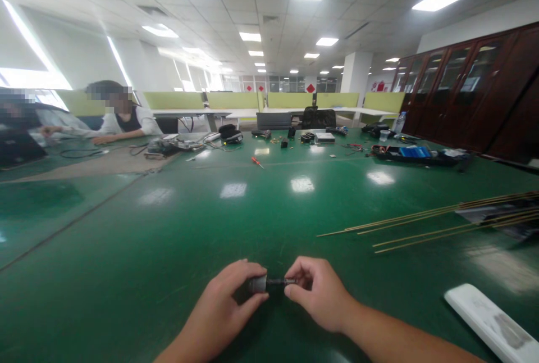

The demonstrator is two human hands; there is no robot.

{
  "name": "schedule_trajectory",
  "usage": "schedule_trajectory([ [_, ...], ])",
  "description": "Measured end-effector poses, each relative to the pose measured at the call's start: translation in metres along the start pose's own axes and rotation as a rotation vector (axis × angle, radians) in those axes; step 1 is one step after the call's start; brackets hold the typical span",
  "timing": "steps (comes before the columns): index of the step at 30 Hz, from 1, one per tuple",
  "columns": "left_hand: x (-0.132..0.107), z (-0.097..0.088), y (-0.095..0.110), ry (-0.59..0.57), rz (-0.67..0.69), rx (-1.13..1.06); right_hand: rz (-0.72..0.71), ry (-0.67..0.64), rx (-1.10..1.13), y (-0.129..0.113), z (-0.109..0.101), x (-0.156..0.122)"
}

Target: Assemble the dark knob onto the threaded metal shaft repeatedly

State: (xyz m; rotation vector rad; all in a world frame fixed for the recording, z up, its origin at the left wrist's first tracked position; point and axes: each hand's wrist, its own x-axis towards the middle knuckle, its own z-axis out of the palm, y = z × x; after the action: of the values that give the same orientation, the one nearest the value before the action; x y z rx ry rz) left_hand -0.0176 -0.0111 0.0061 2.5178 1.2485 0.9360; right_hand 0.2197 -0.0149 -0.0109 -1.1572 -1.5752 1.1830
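Both my hands meet low in the middle of the view over a glossy green table point(177, 228). My left hand point(221, 309) is closed around the thicker end of a small black cylindrical part point(269, 282). My right hand point(318, 293) pinches the thinner, threaded-looking end of the same part with thumb and fingers. The part is held level just above the table surface. I cannot make out what the part is.
Several thin brass-coloured rods point(425, 221) lie to the right. A white flat object point(490, 321) sits at the near right. A red-handled screwdriver point(256, 162) and scattered tools and electronics point(404, 153) lie farther back. Two people point(120, 118) sit at the far left.
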Motion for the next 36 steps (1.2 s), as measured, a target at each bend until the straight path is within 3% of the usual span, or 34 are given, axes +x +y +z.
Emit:
schedule_trajectory([
  [36,0.0023,-0.0036,0.0019,0.023,0.007,-0.01,0.017,-0.013,0.067,0.0007,-0.0026,0.0007],
])
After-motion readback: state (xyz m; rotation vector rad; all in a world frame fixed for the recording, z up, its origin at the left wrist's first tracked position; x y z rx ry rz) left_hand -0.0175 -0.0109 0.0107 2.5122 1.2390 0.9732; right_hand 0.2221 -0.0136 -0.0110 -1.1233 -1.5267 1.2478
